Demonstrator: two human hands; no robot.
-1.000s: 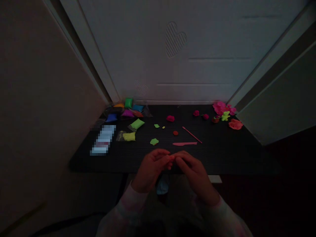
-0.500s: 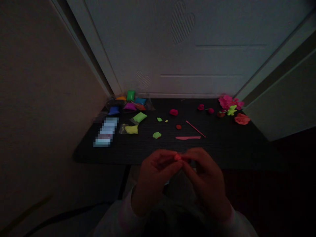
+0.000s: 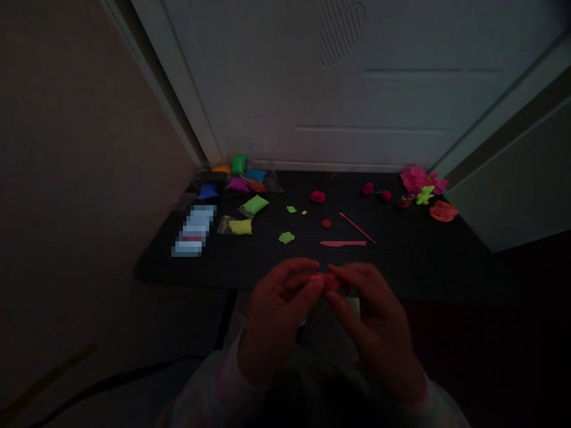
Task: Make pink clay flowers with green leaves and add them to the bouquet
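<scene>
A small piece of red clay (image 3: 329, 280) is pinched between my two hands over the table's front edge. My left hand (image 3: 281, 312) closes thumb and fingers on its left side. From the other side, my right hand (image 3: 379, 321) grips it between thumb and forefinger. Just beyond lies a pink clay knife (image 3: 343, 243), with a thin pink modelling stick (image 3: 357, 228) slanting behind it. A flat red clay disc (image 3: 326, 224) rests near the stick. To the left sit a green flower-shaped clay piece (image 3: 286, 238), a smaller green piece (image 3: 291, 209) and a tiny yellow one (image 3: 304, 213).
The dark table (image 3: 250, 261) backs onto a white door (image 3: 267, 71). Several coloured clay packets (image 3: 238, 165) and a blurred phone (image 3: 195, 230) occupy its left side. A dark pink clay lump (image 3: 317, 197) lies mid-back. Pink flowers (image 3: 414, 178) and a yellow bear figure (image 3: 424, 195) stand far right.
My fingers have shifted around the red clay, with the right fingertips spread a little wider and more of the clay showing. The view has tilted slightly; the table items stay in place.
</scene>
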